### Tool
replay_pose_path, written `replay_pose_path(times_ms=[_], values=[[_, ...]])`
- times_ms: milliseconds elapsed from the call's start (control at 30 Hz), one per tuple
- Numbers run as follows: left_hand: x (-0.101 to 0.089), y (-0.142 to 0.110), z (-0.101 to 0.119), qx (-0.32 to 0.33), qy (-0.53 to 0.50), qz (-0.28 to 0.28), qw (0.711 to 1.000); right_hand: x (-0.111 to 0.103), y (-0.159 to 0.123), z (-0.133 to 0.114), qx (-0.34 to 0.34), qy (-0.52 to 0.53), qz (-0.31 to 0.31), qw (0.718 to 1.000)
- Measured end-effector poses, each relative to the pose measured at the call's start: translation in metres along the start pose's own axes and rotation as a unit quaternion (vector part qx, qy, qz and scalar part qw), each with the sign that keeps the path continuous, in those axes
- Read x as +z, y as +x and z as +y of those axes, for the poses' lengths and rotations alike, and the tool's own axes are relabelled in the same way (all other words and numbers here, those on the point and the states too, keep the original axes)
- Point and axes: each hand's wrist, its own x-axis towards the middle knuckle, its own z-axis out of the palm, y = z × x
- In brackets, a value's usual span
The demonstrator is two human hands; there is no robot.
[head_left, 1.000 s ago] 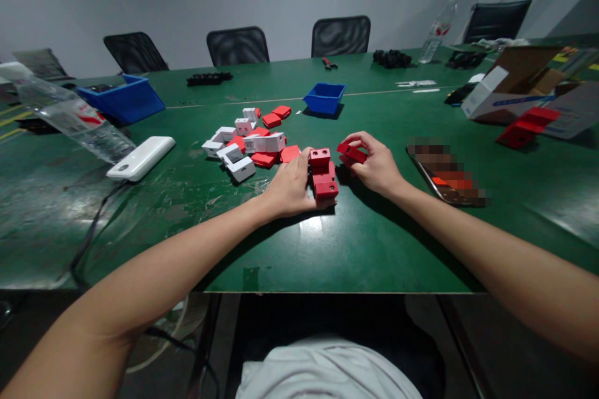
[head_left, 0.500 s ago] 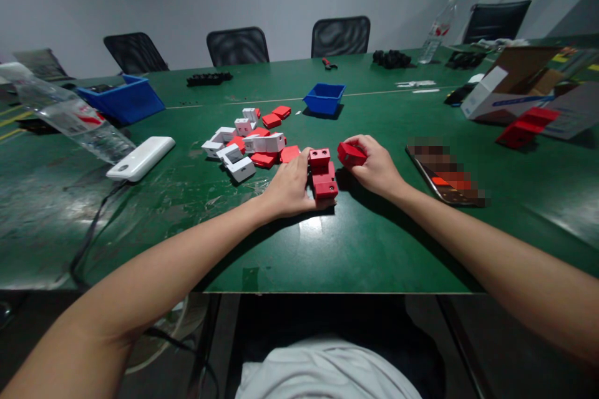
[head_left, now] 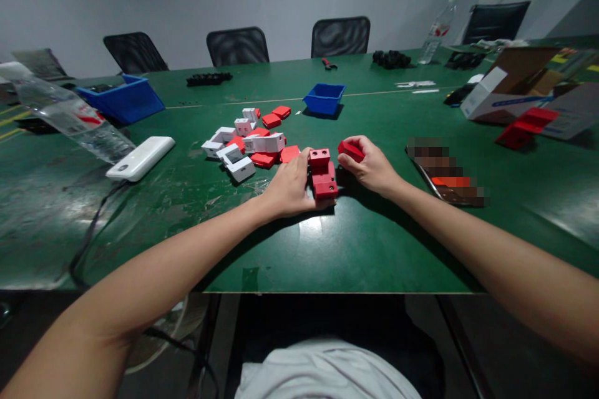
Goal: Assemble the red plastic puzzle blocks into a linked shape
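My left hand (head_left: pixel 294 186) is closed around a stepped red plastic block (head_left: pixel 322 176) with small round holes in its upper and lower ends. The block is held low over the green table, its notched side turned toward me. To its right, my right hand (head_left: pixel 370 167) grips a smaller red block (head_left: pixel 350 150) between thumb and fingers, partly covered by them. A small gap separates the two red pieces. Just beyond my left hand lies a loose heap of white notched blocks (head_left: pixel 241 168) and flat red blocks (head_left: pixel 264 159).
A small blue bin (head_left: pixel 324 100) stands ahead. On the left are a white power bank (head_left: pixel 141 158) with a cable, a tilted water bottle (head_left: pixel 70 115) and a larger blue bin (head_left: pixel 124 103). Rightward lie a phone (head_left: pixel 444 174), a red part (head_left: pixel 526 127) and an open carton (head_left: pixel 515 84).
My right hand has turned the small red block slightly, and its thumb has shifted on it. My left hand and the stepped block stay in place.
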Motion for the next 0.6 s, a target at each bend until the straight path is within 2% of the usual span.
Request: replay_pose_path(times_ms=[333,600], values=[[0.0009,-0.0004,-0.0012,0.001,-0.003,0.004,1.0,-0.0032,0.0014,-0.0064,-0.071,-0.014,0.033,0.997],[0.0,0.0,-0.0001,-0.01,-0.003,-0.005,1.0,-0.0023,0.0034,0.0008,-0.067,0.102,-0.009,0.992]])
